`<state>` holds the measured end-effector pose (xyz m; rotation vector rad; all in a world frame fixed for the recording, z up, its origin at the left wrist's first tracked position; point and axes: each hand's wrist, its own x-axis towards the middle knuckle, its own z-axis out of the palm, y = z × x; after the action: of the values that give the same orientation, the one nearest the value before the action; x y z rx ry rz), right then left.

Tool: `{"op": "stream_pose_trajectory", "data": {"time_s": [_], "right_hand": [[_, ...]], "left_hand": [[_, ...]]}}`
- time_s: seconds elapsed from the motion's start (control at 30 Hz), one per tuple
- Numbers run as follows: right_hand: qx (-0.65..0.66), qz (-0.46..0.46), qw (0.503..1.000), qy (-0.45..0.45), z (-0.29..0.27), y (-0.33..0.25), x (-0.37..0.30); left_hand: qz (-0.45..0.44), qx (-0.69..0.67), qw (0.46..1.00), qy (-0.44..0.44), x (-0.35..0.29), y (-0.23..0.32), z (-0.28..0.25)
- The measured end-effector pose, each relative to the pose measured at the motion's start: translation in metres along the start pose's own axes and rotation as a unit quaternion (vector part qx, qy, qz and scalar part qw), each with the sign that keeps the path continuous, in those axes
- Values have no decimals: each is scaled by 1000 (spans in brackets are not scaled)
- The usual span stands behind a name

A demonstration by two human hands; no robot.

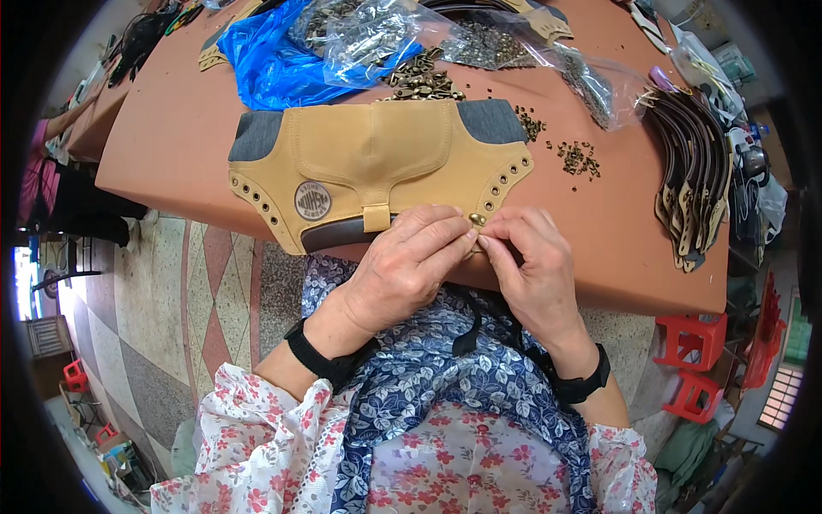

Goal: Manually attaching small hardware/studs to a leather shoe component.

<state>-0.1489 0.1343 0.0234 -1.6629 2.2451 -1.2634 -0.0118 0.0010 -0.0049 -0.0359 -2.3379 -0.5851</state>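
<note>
A tan leather shoe upper (368,150) with grey corner patches, a round badge and rows of metal eyelets lies at the table's near edge. My left hand (415,257) is closed on its near right corner, fingers on top, thumb hidden. Beside those fingertips my right hand (533,261) pinches at the same corner, where a small brass lace hook (478,219) shows between the two hands. The hook sits at the end of the right-hand eyelet row. Whether it is fixed in the leather I cannot tell.
Loose brass hooks (425,83) heap behind the upper, near a blue plastic bag (270,56) and clear bags of metal parts (492,43). Small brass fittings (578,160) lie to the right. Stacked shoe pieces (692,171) occupy the right edge; red stools (692,343) stand below.
</note>
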Motion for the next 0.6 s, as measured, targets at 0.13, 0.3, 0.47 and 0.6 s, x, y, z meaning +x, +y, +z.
{"op": "stream_pose_trajectory", "data": {"time_s": [0.13, 0.3, 0.47, 0.6], "right_hand": [[-38, -34, 999, 1, 2, 0, 0], [-33, -57, 998, 14, 5, 6, -3], [-24, -59, 998, 24, 6, 7, -4], [-12, -59, 998, 26, 5, 11, -9]], "left_hand": [[-4, 5, 1000, -3, 1, 0, -1], [-4, 8, 1000, -2, 0, 1, -1], [0, 11, 1000, -5, -1, 0, -1], [1, 12, 1000, -7, -1, -1, -1]]}}
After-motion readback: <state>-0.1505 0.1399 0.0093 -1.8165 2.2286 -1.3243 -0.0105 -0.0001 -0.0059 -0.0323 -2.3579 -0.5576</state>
